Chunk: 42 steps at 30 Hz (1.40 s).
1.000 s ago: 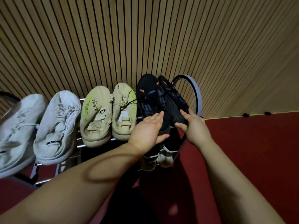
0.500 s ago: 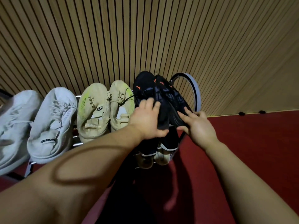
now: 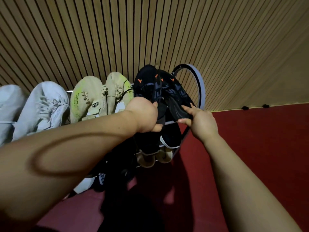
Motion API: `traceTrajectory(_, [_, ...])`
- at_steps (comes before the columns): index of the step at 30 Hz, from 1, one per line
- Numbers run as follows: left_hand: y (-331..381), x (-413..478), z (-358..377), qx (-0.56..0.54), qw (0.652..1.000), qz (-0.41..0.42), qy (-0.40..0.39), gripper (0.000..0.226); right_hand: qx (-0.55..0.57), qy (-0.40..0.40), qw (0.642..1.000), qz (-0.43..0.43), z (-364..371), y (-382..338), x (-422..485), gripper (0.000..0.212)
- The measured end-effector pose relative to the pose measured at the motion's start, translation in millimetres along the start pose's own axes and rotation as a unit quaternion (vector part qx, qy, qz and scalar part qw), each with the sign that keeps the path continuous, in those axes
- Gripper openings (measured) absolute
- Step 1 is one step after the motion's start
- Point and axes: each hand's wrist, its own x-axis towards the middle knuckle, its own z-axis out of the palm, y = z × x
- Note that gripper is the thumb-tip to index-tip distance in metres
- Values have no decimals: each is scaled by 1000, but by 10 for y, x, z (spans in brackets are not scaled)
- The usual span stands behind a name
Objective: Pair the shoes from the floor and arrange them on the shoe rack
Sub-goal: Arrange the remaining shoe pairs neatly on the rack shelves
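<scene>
Two black shoes with orange marks sit toes-up at the right end of the shoe rack's top shelf. My left hand (image 3: 145, 117) is closed around the heel of the left black shoe (image 3: 145, 82). My right hand (image 3: 199, 122) grips the heel edge of the right black shoe (image 3: 178, 96), thumb under it. The rack's round end frame (image 3: 199, 82) stands just right of them. A beige pair with neon-green stripes (image 3: 88, 96) and a white pair (image 3: 45, 104) fill the shelf to the left.
A slatted wooden wall rises behind the rack. Lower shelves hold more shoes, among them tan soles (image 3: 157, 157) and a dark mesh shoe (image 3: 101, 180). Red carpet (image 3: 259, 148) spreads to the right and in front.
My left hand has curled from lying flat on the black shoe to gripping its heel. My right hand has slid down to the other shoe's heel edge. The view has shifted slightly.
</scene>
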Motion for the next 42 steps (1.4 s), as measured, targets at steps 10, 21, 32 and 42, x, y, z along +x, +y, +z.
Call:
traceTrajectory(10, [276, 68, 25, -119, 981, -154, 19, 88, 132, 60, 989, 26, 152, 20, -85, 59])
traceTrajectory(21, [206, -218, 171, -149, 968, -170, 109, 85, 170, 89, 981, 0, 121, 116, -114, 56])
traceTrajectory(32, [98, -12, -95, -39, 998, -17, 43, 69, 85, 73, 994, -11, 121, 35, -156, 59])
traceTrajectory(42, [-391, 281, 148, -295, 955, -1, 18, 41, -172, -55, 978, -106, -199, -36, -36, 68])
